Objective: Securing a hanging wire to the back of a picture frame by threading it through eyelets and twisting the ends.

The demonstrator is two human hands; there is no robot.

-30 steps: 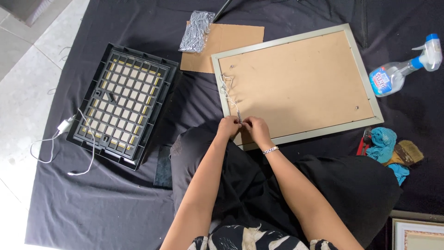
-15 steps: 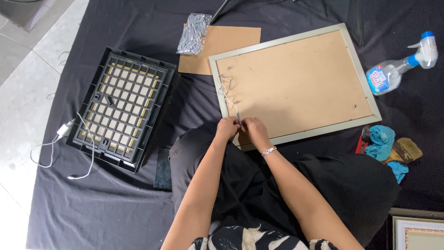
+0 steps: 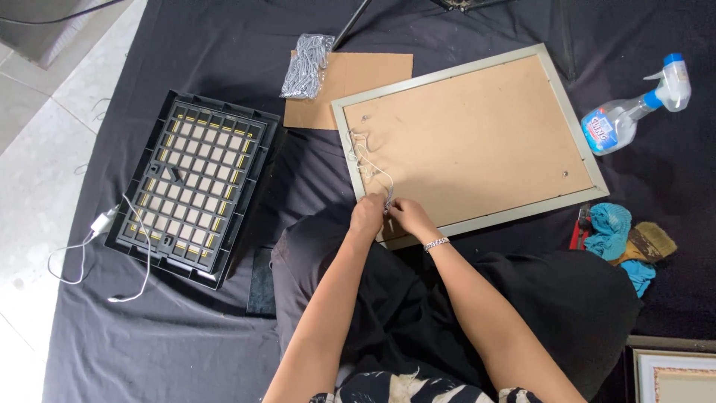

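A picture frame [image 3: 584,160] lies face down on the black cloth, its brown backing board up. A thin white cord [image 3: 363,157] runs in loops along the board's left side. My left hand [image 3: 367,216] and my right hand [image 3: 406,217] meet at the frame's near left corner. Both pinch a small grey metal piece [image 3: 388,200] joined to the cord's end. A bracelet sits on my right wrist.
A black grid tray [image 3: 195,185] lies at the left, with a white cable [image 3: 97,231] beside it. A cardboard sheet [image 3: 358,82] and a bag of metal parts [image 3: 306,66] lie behind the frame. Right: a spray bottle [image 3: 634,112], teal rags [image 3: 613,231], a brush.
My hands have stayed at the frame's near left corner, working the cord. The view has shifted slightly; nothing else has moved.
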